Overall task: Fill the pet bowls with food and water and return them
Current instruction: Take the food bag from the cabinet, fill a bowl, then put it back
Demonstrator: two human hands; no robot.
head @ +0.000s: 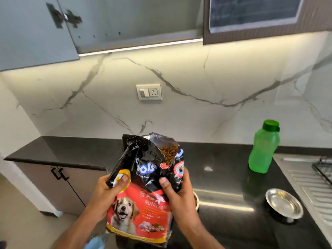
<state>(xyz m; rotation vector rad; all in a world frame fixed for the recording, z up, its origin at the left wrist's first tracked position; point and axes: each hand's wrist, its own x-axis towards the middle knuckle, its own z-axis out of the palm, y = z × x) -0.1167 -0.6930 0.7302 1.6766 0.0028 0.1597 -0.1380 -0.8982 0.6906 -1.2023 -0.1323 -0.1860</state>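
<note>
Both hands gripped an open kibble bag (143, 191).
Left hand (109, 187) pinched its flap, right hand (177, 191) clasped its side; steel bowl (283, 203) sat empty on the worktop (224, 177).

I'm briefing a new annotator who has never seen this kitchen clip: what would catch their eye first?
First, the red and black puppy food bag, open with brown kibble showing, held upright at centre by the left hand and right hand. Next, the translucent green plastic bottle standing on the black counter to the right. Nearer, an empty shiny steel bowl sits beside the sink's drainboard.
</note>
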